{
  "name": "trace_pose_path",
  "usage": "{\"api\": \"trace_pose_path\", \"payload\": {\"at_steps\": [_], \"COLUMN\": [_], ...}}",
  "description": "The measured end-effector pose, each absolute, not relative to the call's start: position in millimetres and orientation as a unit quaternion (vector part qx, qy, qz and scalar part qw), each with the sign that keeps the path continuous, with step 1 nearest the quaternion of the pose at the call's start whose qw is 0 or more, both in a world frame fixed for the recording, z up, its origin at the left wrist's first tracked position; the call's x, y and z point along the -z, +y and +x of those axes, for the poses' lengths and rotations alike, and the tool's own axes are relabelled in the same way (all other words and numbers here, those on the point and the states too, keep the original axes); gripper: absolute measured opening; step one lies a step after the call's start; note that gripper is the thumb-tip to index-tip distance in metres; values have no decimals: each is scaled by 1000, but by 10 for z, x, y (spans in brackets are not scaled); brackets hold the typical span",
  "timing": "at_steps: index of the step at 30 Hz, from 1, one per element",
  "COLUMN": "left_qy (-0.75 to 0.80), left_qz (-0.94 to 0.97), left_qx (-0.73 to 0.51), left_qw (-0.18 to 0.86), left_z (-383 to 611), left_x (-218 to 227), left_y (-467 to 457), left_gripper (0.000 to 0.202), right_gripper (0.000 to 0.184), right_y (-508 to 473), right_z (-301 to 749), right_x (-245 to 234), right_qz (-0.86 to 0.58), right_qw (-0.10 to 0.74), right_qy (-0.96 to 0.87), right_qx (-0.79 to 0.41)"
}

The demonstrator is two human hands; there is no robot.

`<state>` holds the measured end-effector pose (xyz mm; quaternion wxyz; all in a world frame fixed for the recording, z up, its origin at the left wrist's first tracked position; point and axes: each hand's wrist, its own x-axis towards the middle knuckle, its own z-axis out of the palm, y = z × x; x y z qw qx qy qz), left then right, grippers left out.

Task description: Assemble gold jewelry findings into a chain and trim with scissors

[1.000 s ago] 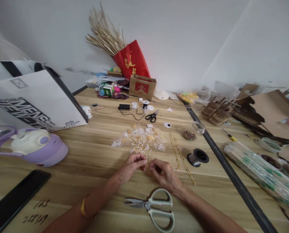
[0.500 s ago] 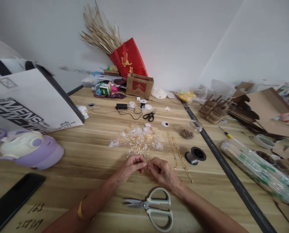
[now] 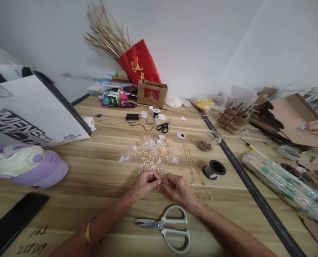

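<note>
In the head view, beyond the big scissors (image 3: 161, 225), the left hand (image 3: 148, 182) and right hand (image 3: 177, 188) each press fingertips together; can't tell on what. Shiny beads (image 3: 150, 162) lie farther past the scissors, gold chains (image 3: 201, 180) rightward. Looks like tiny finger work, needing steady fingers next.

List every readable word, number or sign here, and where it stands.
"165": handwritten on the table
"258369": handwritten just below it
"MENS": white bag
"AOYECHE": same bag, first letter unclear
Unreadable: other print there; gold characters on red bag; markings on green box, brown box.
</note>
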<state>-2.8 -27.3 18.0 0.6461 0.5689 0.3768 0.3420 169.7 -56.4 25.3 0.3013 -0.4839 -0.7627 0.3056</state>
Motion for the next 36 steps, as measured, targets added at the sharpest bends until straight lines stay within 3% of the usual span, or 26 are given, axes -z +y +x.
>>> {"api": "trace_pose_path", "payload": {"at_steps": [10,12,22,31,36], "left_qy": [401,406,406,414,409], "left_qz": [592,594,607,647,622], "left_qx": [-342,-342,-322,-315,-313], "left_qw": [610,605,603,558,589], "left_z": [-41,-50,-58,-58,-68], "left_x": [-134,-121,-167,-138,-143], "left_y": [-250,-238,-255,-263,-263], "left_gripper": [19,19,20,10,14], "right_gripper": [12,21,26,4,7], "right_y": [-561,-583,-713,-624,-609], "right_z": [1735,1748,1642,1653,1661], "right_x": [-300,-351,-385,-202,-214], "right_qz": [-490,-494,-442,-452,-460], "right_qw": [247,245,287,282,277], "right_qy": [-807,-808,-789,-773,-778], "right_qx": [-218,-208,-315,-344,-326]}}
